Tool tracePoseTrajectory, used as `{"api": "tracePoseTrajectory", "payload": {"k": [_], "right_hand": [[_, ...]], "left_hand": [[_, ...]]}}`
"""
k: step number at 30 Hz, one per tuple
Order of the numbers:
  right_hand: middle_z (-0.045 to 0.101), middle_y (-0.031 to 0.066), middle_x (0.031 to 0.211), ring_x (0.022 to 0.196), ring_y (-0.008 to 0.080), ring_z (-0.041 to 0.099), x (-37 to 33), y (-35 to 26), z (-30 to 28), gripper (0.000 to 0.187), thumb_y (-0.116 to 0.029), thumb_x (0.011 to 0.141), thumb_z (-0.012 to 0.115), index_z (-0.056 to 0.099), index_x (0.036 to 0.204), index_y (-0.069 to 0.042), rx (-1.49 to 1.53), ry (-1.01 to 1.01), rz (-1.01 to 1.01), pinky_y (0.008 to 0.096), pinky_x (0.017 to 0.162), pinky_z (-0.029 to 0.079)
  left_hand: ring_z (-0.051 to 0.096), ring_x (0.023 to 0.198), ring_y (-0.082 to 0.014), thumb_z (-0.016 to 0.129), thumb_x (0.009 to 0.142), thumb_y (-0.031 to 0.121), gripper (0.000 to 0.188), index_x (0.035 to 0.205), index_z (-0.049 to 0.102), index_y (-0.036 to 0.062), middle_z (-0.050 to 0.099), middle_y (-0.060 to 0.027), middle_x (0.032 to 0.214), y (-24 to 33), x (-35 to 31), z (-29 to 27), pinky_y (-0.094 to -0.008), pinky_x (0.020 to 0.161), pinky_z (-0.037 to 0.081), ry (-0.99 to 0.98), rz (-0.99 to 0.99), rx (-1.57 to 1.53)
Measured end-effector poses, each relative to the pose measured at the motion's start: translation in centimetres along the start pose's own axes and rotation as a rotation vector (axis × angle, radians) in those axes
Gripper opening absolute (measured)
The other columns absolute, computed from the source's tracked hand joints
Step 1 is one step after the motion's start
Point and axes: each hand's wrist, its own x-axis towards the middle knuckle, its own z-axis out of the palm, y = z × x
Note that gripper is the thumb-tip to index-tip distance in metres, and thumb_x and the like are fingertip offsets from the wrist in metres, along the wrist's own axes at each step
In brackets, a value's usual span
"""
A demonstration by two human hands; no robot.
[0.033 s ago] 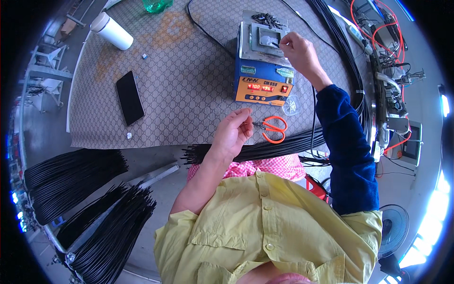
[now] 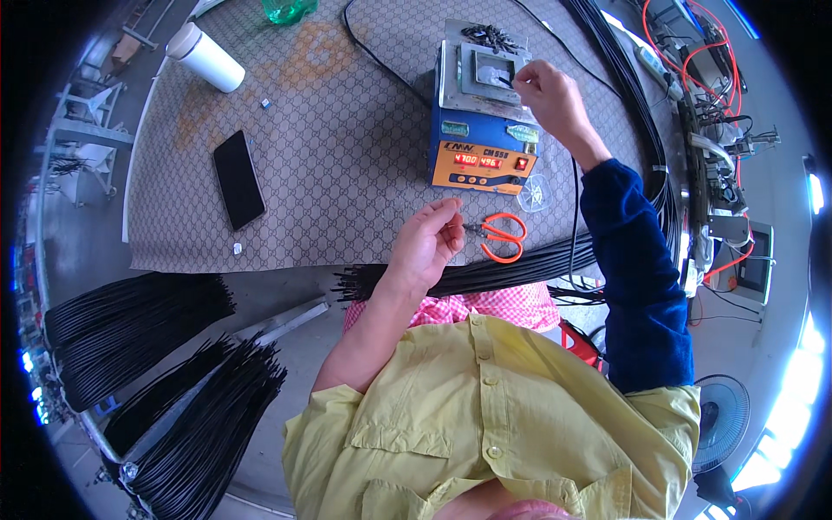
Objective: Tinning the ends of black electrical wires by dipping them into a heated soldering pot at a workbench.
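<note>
A blue and orange solder pot (image 2: 483, 156) with a lit red display stands on the table. Its square tank (image 2: 492, 71) on top holds shiny grey metal. Over the tank's right side my right hand (image 2: 551, 97) pinches a thin dark piece, whose end points into the tank; most of it is hidden by the fingers. My left hand (image 2: 426, 238) is held above the table's front edge, thumb and fingertips pressed together; whatever they hold, if anything, is too small to make out. Scissors (image 2: 504, 237) with orange handles lie just right of it, blades toward the fingers.
Dark scraps (image 2: 490, 36) lie behind the tank. A clear dish (image 2: 534, 193) sits right of the pot. Leftward are a black phone (image 2: 239, 180) and a white tumbler (image 2: 205, 57). Black cables (image 2: 511, 276) run along the front edge; more cable bundles (image 2: 199, 425) hang at lower left.
</note>
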Motion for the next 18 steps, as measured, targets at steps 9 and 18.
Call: {"api": "tracePoseTrajectory", "payload": {"k": [9, 18], "right_hand": [[0.05, -0.001, 0.064, 0.049, 0.0028, 0.041, -5.7, -3.8, -2.5, 0.016, -0.014, 0.083, 0.057, 0.056, 0.084, 0.001, 1.185, -0.361, 0.533, 0.016, 0.042, 0.029], [0.05, -0.0005, 0.062, 0.05, 0.0051, 0.043, -9.3, -6.0, -1.9, 0.008, -0.007, 0.08, 0.06, 0.056, 0.08, 0.0, 1.318, -0.353, 0.509, 0.0168, 0.044, 0.031]], "left_hand": [[0.049, 0.061, -0.0073, 0.054, 0.084, 0.015, 0.013, 0.091, 0.053, 0.0046, 0.054, -0.0004, 0.072, 2.0, -0.7, 2.9, -0.0192, 0.055, 0.039, -0.072, 0.241, 0.172], [0.053, 0.068, -0.0089, 0.05, 0.087, 0.021, 0.018, 0.093, 0.053, 0.0046, 0.056, -0.0025, 0.077, 3.0, -1.9, 6.3, -0.0213, 0.063, 0.044, -0.138, 0.486, 0.392]]}}
